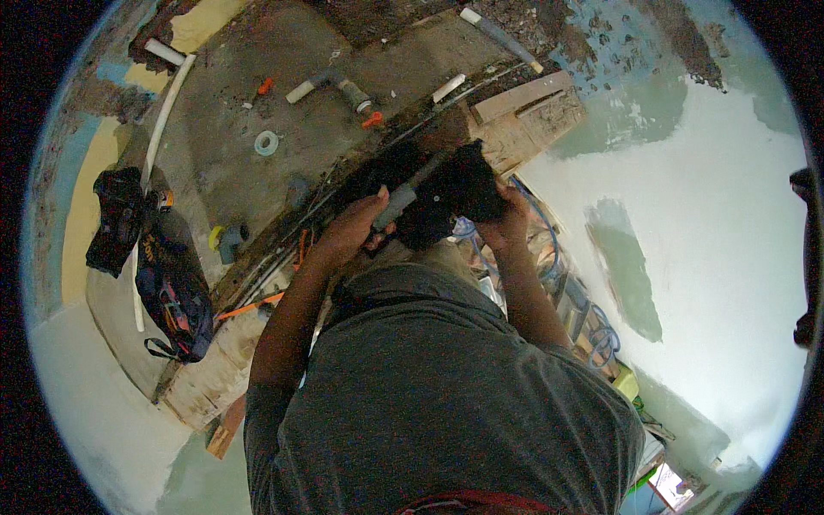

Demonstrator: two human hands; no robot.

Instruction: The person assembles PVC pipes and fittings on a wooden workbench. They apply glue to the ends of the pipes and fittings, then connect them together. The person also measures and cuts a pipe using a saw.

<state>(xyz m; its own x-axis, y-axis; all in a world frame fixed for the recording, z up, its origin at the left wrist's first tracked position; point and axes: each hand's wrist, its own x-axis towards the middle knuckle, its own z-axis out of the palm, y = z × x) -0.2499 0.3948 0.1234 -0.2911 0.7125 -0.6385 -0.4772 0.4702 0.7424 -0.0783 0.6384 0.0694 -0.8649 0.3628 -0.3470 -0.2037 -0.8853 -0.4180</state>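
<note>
A soft black piece of fabric, perhaps a bag, is held in front of the body by the right hand, whose grip is closed on its right side; being limp, it is probably pinched there to be kept from sagging. On the left of the fabric, a thick grey cylindrical handle is wrapped by the grip of the left hand. It is slanted toward the fabric, perhaps so that both can be watched together. Whether its thinner shaft is inside the fabric or only in front cannot be told, dark being set against dark.

Beyond the fabric and to its left, a bent grey-and-white plastic pipe and a white ring-shaped roll are laid flat on the grey concrete floor, seemingly kept clear of the hands. Farther left of the fabric, a navy cloth tool bag is set, apparently within reach. Just beyond the fabric, to its right, pale brown wooden planks are laid; nearer, on the right, looped blue cable is seen among clutter.
</note>
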